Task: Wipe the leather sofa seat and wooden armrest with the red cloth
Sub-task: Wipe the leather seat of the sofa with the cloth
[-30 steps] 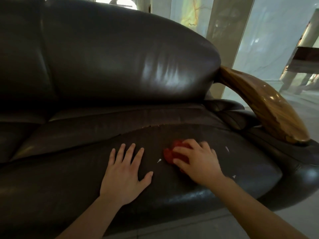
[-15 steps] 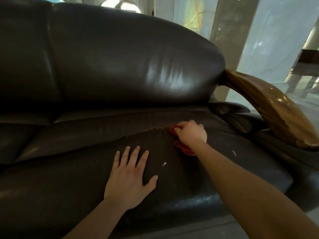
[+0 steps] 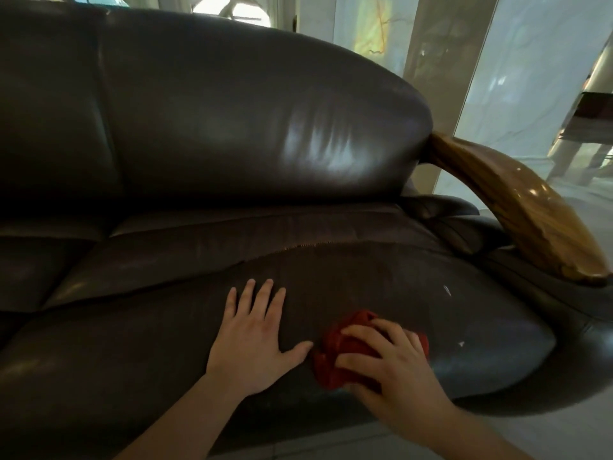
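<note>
Right hand (image 3: 391,356) gripping bunched red cloth (image 3: 338,356), pulled back from far seam to near seat (image 3: 481,343) edge; left hand (image 3: 255,340) flat, open. Wooden armrest (image 3: 517,210) probably unwiped.

Single head-worn wide-angle view, looking forward and down from above and behind both hands. Close range: left hand (image 3: 253,338) and right hand (image 3: 394,363) fill lower centre, forearms entering from bottom edge. Sofa seat (image 3: 414,293) directly beneath hands, backrest (image 3: 248,104) beyond them, wooden armrest (image 3: 517,214) beyond and right of right hand. Edges bowed by lens.
</note>
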